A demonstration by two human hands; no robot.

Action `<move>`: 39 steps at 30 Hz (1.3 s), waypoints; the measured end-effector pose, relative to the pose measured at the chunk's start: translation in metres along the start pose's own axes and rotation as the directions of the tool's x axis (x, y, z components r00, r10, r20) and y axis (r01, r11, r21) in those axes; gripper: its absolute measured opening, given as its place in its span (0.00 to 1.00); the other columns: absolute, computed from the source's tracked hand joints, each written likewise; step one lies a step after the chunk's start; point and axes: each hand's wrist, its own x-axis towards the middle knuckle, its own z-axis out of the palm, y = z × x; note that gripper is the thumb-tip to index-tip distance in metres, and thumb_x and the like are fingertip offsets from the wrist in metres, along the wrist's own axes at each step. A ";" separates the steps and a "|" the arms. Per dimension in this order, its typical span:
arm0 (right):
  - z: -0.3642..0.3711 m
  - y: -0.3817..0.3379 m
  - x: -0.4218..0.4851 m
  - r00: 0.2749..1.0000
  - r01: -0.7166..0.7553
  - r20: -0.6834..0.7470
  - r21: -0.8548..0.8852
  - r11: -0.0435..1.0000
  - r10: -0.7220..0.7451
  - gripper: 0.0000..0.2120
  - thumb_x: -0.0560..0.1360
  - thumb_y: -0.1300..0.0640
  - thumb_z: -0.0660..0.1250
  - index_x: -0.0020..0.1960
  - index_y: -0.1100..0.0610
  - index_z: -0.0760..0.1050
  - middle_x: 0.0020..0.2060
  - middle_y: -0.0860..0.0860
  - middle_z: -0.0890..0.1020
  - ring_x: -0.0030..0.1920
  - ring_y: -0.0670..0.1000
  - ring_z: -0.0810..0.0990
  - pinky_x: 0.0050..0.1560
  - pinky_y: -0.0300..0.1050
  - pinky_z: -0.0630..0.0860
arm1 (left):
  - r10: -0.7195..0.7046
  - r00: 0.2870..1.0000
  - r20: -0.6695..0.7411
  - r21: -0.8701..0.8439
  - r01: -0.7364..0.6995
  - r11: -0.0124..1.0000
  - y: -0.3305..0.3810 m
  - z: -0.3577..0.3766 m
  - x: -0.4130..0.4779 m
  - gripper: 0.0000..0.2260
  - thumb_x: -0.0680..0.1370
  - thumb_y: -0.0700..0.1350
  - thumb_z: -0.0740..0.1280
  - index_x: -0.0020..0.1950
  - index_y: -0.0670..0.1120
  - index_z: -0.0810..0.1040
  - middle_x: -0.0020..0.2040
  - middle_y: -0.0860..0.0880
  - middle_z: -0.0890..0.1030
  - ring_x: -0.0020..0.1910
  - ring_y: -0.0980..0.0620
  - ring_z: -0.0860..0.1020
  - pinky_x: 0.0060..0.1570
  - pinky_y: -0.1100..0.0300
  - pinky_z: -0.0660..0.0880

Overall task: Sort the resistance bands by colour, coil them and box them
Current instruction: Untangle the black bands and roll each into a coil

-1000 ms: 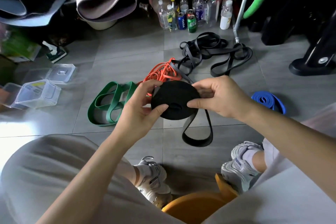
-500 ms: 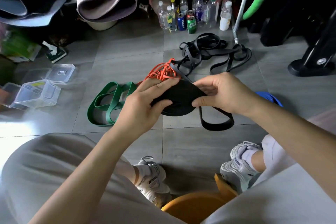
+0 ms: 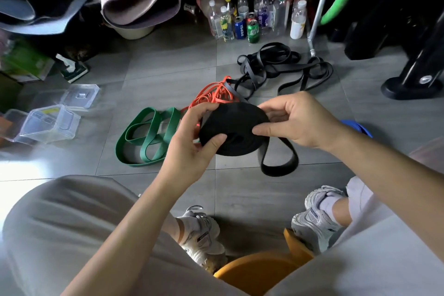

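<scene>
So: one black coil between left hand and right hand. One blue band right of the right hand. Looks like two green bands left of the left hand, and two clear boxes further left. The orange tangle and black tangle past the fingers I can't count.

Left hand and right hand, forearms extended forward, each with curled fingers and thumb pinching the black coil.
</scene>
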 end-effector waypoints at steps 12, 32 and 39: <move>-0.003 -0.001 -0.001 0.995 -0.043 0.092 -0.028 0.999 0.046 0.18 0.66 0.68 0.74 0.50 0.50 0.78 0.44 0.47 0.84 0.45 0.42 0.83 0.50 0.36 0.78 | 0.169 0.931 0.324 0.465 -0.313 0.828 0.015 -0.006 0.012 0.26 0.72 0.48 0.68 0.67 0.61 0.66 0.56 0.56 0.76 0.55 0.57 0.75 0.51 0.53 0.76; -0.002 -0.003 -0.005 0.999 -0.007 0.034 0.027 1.000 0.006 0.17 0.60 0.58 0.75 0.46 0.46 0.78 0.38 0.38 0.84 0.44 0.39 0.83 0.47 0.31 0.76 | 0.025 1.000 0.015 0.067 -0.026 0.997 0.009 -0.008 0.007 0.28 0.68 0.42 0.72 0.61 0.67 0.72 0.54 0.72 0.75 0.59 0.63 0.74 0.54 0.72 0.70; -0.001 0.001 -0.007 1.000 -0.023 0.018 0.140 0.990 0.021 0.16 0.67 0.70 0.72 0.46 0.52 0.79 0.36 0.43 0.85 0.40 0.43 0.83 0.43 0.35 0.80 | 0.022 0.999 0.048 -0.049 -0.020 0.999 0.005 0.006 -0.002 0.22 0.69 0.47 0.71 0.59 0.63 0.71 0.56 0.58 0.76 0.57 0.57 0.76 0.51 0.63 0.75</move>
